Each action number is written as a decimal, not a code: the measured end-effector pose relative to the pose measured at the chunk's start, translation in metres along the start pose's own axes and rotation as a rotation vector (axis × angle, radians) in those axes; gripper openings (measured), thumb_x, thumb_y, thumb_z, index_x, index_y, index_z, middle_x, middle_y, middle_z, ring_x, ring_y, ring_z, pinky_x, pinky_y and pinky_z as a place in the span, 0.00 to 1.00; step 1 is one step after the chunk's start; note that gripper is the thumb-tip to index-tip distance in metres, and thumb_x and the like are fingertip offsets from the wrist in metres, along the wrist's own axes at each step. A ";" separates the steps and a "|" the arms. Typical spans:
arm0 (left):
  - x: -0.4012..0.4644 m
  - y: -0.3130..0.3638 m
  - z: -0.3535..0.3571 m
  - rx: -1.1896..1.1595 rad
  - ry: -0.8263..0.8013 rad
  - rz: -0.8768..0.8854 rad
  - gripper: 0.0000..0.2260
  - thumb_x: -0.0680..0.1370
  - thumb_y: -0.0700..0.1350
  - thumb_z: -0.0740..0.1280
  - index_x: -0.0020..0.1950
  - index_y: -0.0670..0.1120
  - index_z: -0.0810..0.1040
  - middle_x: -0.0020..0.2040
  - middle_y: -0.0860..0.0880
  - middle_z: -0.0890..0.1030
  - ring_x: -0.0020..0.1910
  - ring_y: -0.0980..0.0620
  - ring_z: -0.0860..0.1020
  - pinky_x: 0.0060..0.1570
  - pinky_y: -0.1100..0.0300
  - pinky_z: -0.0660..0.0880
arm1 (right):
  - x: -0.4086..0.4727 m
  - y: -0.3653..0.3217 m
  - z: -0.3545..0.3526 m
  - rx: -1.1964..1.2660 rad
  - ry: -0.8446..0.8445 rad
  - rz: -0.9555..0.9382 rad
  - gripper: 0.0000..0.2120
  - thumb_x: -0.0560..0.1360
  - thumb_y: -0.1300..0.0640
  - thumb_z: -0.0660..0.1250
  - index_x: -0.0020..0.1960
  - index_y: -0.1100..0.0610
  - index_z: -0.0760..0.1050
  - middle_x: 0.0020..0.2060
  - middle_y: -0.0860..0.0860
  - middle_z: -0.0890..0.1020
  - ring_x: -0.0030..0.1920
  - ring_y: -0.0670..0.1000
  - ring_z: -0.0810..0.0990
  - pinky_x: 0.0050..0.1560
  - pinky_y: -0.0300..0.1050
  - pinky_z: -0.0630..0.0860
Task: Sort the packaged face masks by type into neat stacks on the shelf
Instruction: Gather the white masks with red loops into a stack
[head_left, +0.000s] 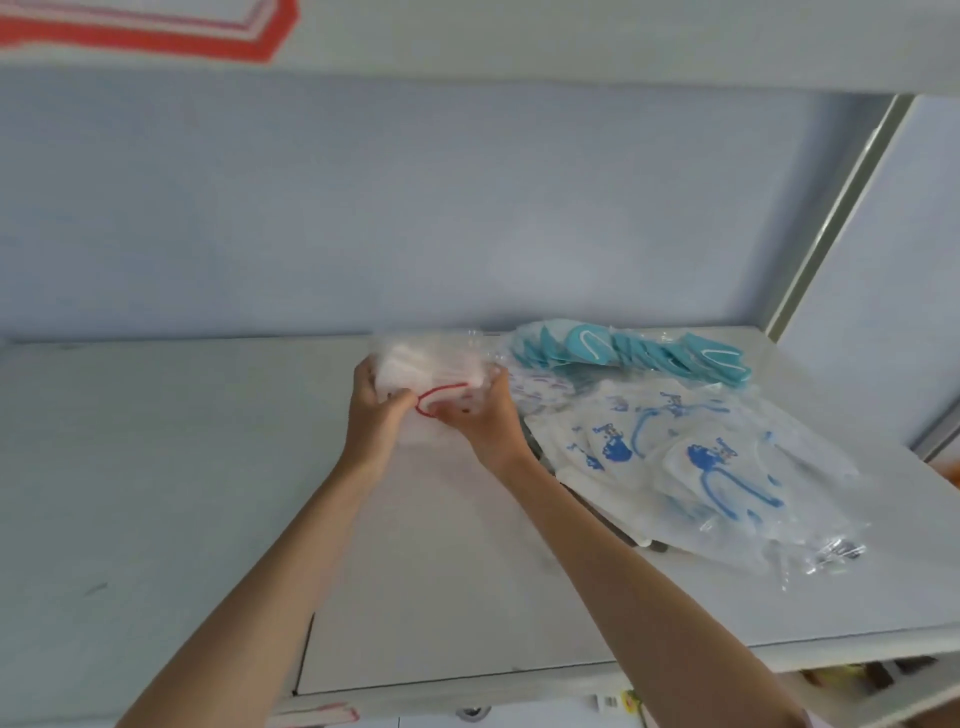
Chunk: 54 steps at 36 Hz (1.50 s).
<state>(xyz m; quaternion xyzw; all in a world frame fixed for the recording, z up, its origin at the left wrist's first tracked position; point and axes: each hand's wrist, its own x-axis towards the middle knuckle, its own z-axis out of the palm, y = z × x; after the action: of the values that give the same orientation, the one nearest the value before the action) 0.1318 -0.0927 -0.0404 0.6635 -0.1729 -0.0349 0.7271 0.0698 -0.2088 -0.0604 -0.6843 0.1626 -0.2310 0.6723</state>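
Shelf edge: front lip of the white shelf (467, 686) runs across the bottom of the view, with a dark seam between two panels at lower left; wide bare surface lies left of both forearms.
Left hand: left hand (375, 415) grips the near left corner of a clear pack of white masks with red ear loops (431, 376), fingers curled round it.
Right hand: right hand (485, 421) pinches the same pack at its right side, thumb and fingers bent onto the plastic.
Held pack: it sits mid-shelf, toward the back, between the two hands; whether it rests on the shelf or is lifted is unclear.
Right-side pile: packs of white masks with blue prints and blue loops (691, 462) sprawl loosely just beside the right wrist, reaching near the front right edge.
Further back: teal masks in a clear pack (639, 353) lie fanned in a row near the rear wall.
Boundaries: pale blue back wall (415, 208), a metal upright (831, 218) at right, and an upper shelf (519, 36) overhead close in the space.
Hard to read: a patterned pack between the held pack and the blue-printed pile is blurred and partly covered.
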 end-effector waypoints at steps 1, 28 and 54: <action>0.003 0.005 0.001 -0.024 0.013 -0.008 0.23 0.72 0.30 0.66 0.66 0.39 0.68 0.54 0.45 0.77 0.48 0.52 0.76 0.42 0.71 0.73 | -0.002 -0.010 0.001 0.007 0.021 -0.002 0.30 0.65 0.67 0.77 0.55 0.55 0.60 0.46 0.56 0.79 0.43 0.52 0.81 0.40 0.40 0.80; 0.001 -0.026 -0.033 -0.081 -0.288 0.011 0.16 0.69 0.46 0.67 0.56 0.52 0.70 0.52 0.50 0.77 0.49 0.56 0.77 0.51 0.62 0.73 | -0.016 -0.007 -0.006 -0.227 -0.090 -0.020 0.34 0.65 0.66 0.78 0.64 0.57 0.64 0.56 0.51 0.81 0.51 0.48 0.82 0.49 0.39 0.80; 0.018 0.010 -0.081 0.161 -0.067 -0.012 0.14 0.76 0.51 0.65 0.58 0.48 0.67 0.47 0.51 0.77 0.44 0.55 0.77 0.45 0.62 0.75 | 0.004 -0.038 0.054 -0.285 -0.172 -0.079 0.33 0.62 0.52 0.79 0.63 0.53 0.69 0.51 0.48 0.83 0.51 0.49 0.82 0.53 0.55 0.80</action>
<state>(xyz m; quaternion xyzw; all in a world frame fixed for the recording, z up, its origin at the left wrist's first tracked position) 0.1713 -0.0198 -0.0319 0.7192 -0.1954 -0.0475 0.6650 0.0986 -0.1636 -0.0218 -0.7957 0.1083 -0.1723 0.5704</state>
